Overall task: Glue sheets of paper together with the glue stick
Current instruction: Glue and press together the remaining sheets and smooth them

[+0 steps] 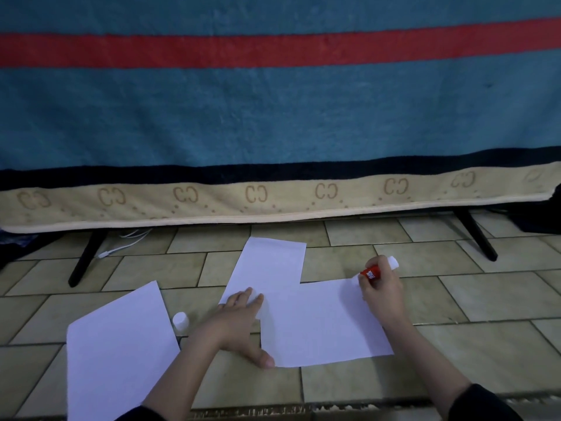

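Observation:
Three white paper sheets lie on the tiled floor. My left hand (243, 317) presses flat with straight fingers where the far sheet (270, 265) meets the near right sheet (321, 326). My right hand (381, 288) grips a red glue stick (372, 273) tilted down, its tip at the far right corner of the near right sheet. A third sheet (118, 354) lies apart on the left. The white glue cap (181, 321) stands between that sheet and my left wrist.
A blue blanket with a red stripe and beige border (273, 202) hangs across the back over a frame with black legs (86, 256) (479, 238). A white cable (127, 243) lies under it at left. A floor edge runs along the bottom.

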